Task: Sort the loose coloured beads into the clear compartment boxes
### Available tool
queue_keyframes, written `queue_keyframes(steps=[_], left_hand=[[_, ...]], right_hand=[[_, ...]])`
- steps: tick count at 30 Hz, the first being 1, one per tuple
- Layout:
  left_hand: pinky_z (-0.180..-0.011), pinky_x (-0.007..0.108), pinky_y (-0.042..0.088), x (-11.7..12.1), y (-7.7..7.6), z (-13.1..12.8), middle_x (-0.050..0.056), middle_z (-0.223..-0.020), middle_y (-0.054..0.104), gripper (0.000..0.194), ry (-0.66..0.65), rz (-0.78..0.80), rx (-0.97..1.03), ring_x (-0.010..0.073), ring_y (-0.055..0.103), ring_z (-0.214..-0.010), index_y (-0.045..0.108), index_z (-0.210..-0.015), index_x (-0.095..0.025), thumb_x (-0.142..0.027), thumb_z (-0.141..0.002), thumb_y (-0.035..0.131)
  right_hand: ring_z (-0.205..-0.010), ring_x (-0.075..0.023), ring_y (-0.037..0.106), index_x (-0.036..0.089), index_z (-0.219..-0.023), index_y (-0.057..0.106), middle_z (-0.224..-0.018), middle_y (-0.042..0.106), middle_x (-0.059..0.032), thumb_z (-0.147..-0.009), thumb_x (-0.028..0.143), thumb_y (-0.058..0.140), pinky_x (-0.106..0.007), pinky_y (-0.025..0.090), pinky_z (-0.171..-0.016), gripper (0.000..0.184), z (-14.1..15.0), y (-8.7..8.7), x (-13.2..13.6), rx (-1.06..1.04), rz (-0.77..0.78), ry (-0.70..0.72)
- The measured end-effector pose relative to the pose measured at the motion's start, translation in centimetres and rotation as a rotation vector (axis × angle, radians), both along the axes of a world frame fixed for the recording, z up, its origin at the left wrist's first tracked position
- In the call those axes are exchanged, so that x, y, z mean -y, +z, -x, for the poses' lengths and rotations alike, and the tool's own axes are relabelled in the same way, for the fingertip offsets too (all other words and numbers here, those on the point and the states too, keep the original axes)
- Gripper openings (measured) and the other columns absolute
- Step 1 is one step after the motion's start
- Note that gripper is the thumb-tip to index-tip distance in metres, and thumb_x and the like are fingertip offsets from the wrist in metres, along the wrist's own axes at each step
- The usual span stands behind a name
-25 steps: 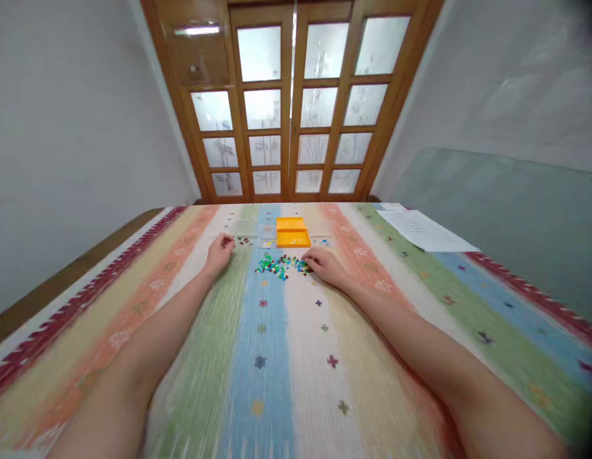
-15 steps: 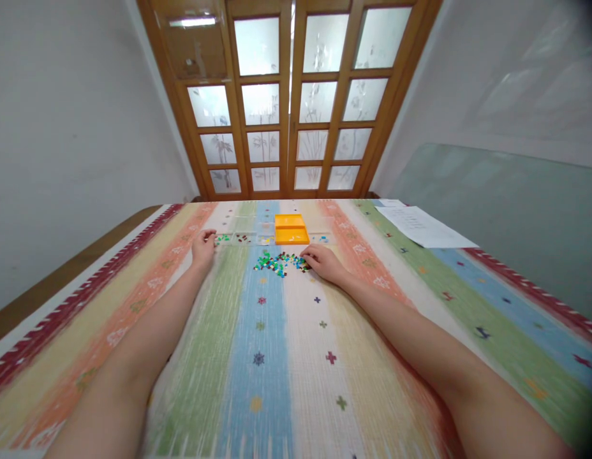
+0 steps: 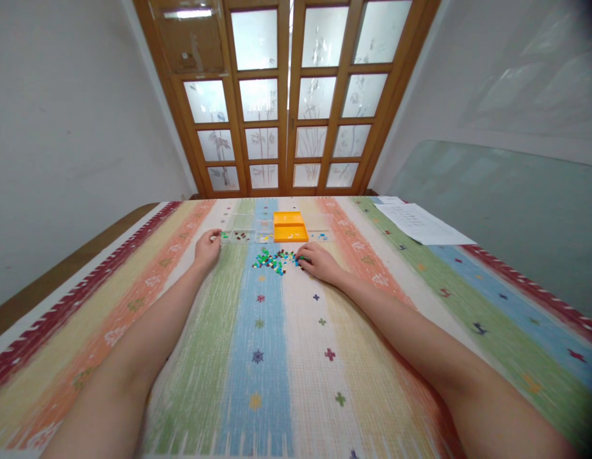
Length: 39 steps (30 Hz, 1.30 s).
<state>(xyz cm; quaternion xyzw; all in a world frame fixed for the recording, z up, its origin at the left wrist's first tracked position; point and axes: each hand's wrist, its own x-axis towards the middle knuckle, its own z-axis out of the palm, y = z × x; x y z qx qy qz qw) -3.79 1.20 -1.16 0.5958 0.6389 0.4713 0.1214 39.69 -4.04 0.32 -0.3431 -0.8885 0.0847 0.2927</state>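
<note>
A loose pile of small building-block pieces (image 3: 272, 260) in green, blue, brown and pale colours lies on the tablecloth. At the pile's right end rests my right hand (image 3: 319, 261), its fingers curled down and closed over pieces; what they pinch is hidden. My left hand (image 3: 208, 250) is at the left end of the clear trays, over the edge of the green pieces (image 3: 224, 236). Its fingertips are pressed together, too small to show what is in them. Beside it, one clear compartment holds brown pieces (image 3: 242, 236), another yellow and white pieces (image 3: 265, 238).
Behind the pile stands an open orange box (image 3: 290, 226) with a few pale pieces inside. Right of it, a clear tray holds blue pieces (image 3: 319, 236). Paper sheets (image 3: 420, 223) lie at the far right of the striped tablecloth (image 3: 262, 331). Wooden glazed doors (image 3: 289, 127) are beyond.
My left hand has shifted slightly right, covering part of the green pieces. The right hand has slid a little left over the pile. The view has tilted slightly.
</note>
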Motion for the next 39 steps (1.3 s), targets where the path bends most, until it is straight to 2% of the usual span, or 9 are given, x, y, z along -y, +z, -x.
queue_keyframes(steps=[4,9,14,19,26,33,39], left_hand=[[-0.092,0.038,0.054,0.9,0.6,-1.6,0.009,-0.118,0.075,0.034,-0.128,-0.072,-0.222,0.0213,0.066,-0.086,0.075,-0.120,-0.020,-0.026,-0.093,0.056],[-0.093,0.039,0.053,2.5,1.4,-5.0,0.009,-0.115,0.073,0.030,-0.386,-0.115,-0.390,0.0227,0.066,-0.093,0.076,-0.116,-0.021,-0.024,-0.096,0.053],[-0.092,0.037,0.055,4.3,2.3,-7.6,0.008,-0.115,0.071,0.026,-0.631,-0.104,-0.474,0.0223,0.068,-0.098,0.077,-0.114,-0.022,-0.026,-0.099,0.055],[-0.105,0.042,0.052,5.0,2.8,-8.4,0.009,-0.119,0.071,0.027,-0.765,-0.151,-0.525,0.0244,0.066,-0.114,0.078,-0.117,-0.025,-0.024,-0.099,0.058],[-0.112,0.047,0.048,5.3,2.8,-8.7,0.010,-0.126,0.071,0.032,-0.785,-0.127,-0.589,0.0273,0.063,-0.121,0.077,-0.126,-0.026,-0.026,-0.102,0.055],[-0.112,0.050,0.048,5.2,2.6,-8.7,0.011,-0.125,0.072,0.033,-0.710,-0.097,-0.601,0.0292,0.062,-0.121,0.077,-0.125,-0.024,-0.025,-0.100,0.055],[-0.113,0.049,0.048,5.4,2.7,-8.8,0.011,-0.127,0.072,0.034,-0.720,-0.103,-0.609,0.0287,0.062,-0.123,0.076,-0.127,-0.023,-0.026,-0.102,0.054]], right_hand=[[-0.111,-0.0259,0.064,0.024,-0.106,0.078,-0.114,0.073,-0.0087,-0.096,0.015,0.065,-0.040,0.050,-0.100,0.018,0.4,-0.3,-0.2,-0.009,0.008,-0.037],[-0.109,-0.0255,0.064,0.023,-0.100,0.078,-0.111,0.072,-0.0086,-0.094,0.015,0.067,-0.040,0.049,-0.100,0.014,1.1,0.0,-0.3,-0.021,0.055,-0.041],[-0.108,-0.0251,0.064,0.023,-0.099,0.078,-0.110,0.073,-0.0083,-0.093,0.013,0.067,-0.040,0.049,-0.100,0.016,1.3,0.1,-0.5,-0.010,0.085,-0.041],[-0.106,-0.0249,0.065,0.021,-0.097,0.077,-0.106,0.075,-0.0081,-0.090,0.011,0.068,-0.039,0.047,-0.099,0.015,1.3,-0.1,-0.8,-0.014,0.093,-0.053],[-0.097,-0.0237,0.065,0.022,-0.091,0.073,-0.098,0.075,-0.0052,-0.089,0.016,0.068,-0.036,0.047,-0.092,0.008,1.1,0.2,-0.9,-0.147,0.075,-0.129],[-0.094,-0.0243,0.065,0.022,-0.090,0.073,-0.098,0.076,-0.0064,-0.088,0.026,0.064,-0.037,0.048,-0.087,0.010,-1.1,0.2,-2.6,-0.299,0.057,-0.321],[-0.082,-0.0231,0.064,0.019,-0.093,0.075,-0.089,0.074,-0.0070,-0.088,0.030,0.060,-0.035,0.046,-0.077,0.019,-3.5,0.1,-4.2,-0.370,0.079,-0.526]])
